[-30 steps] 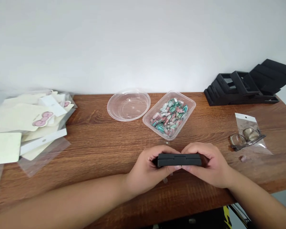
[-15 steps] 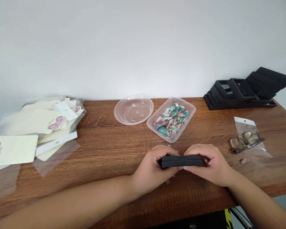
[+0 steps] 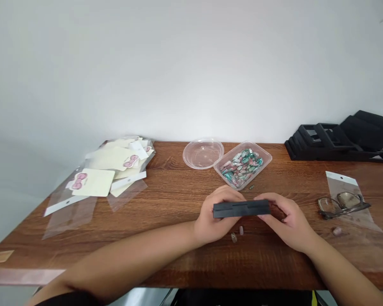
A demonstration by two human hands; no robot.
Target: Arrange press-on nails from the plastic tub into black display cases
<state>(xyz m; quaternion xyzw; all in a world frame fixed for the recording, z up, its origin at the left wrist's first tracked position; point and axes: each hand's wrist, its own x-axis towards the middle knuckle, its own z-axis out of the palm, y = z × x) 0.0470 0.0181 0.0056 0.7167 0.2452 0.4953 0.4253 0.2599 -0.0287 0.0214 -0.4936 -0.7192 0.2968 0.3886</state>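
A thin, flat black box point(image 3: 241, 208) is held edge-on above the front of the table, its seam facing me. My left hand point(image 3: 213, 221) wraps round its left part, fingers behind and thumb in front. With fingers and thumb, my right hand point(image 3: 289, 221) pinches the right end. Whatever the box contains is hidden. Just beyond it, a clear rectangular tub point(image 3: 268, 158) holds many glossy pink and green pieces that look like false nails point(image 3: 241, 165). Two small loose pieces point(image 3: 234, 237) lie on the wood below the box, and another point(image 3: 252, 187) is beside the tub.
A round clear dish point(image 3: 191, 158) touches the tub's left side. Cream cards with pink bows point(image 3: 94, 182) and clear sleeves are piled at the left. Black trays point(image 3: 335, 142) are stacked at the back right, with glasses point(image 3: 344, 206) on a clear bag point(image 3: 341, 177) in front. A wall closes off the back.
The view has shifted, showing more of the table's left and front. The right hand's thumb has moved from the middle of the box to its right end, and the box is tilted slightly.
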